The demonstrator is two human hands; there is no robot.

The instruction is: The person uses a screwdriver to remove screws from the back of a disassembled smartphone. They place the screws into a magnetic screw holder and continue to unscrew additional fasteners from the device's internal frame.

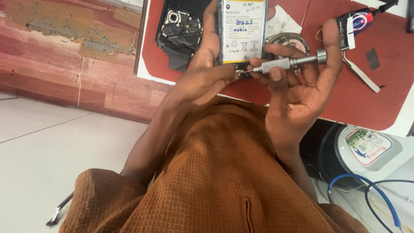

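Observation:
My left hand point(202, 75) grips an opened phone point(243, 30) by its left edge, the white battery facing up. My right hand point(297, 95) holds a slim silver screwdriver point(286, 63) between thumb and fingers, with the index finger resting on its end cap. The screwdriver tip touches the bottom end of the phone, just below the battery. Both hands hover over a red work mat point(379, 95).
A black phone part with exposed circuitry point(179, 28) lies on the mat to the left. A small tube point(358, 21), metal tweezers point(362, 75) and a round roll point(289, 41) lie to the right. A lidded white tub point(371, 146) and blue cable point(379, 194) sit below the table.

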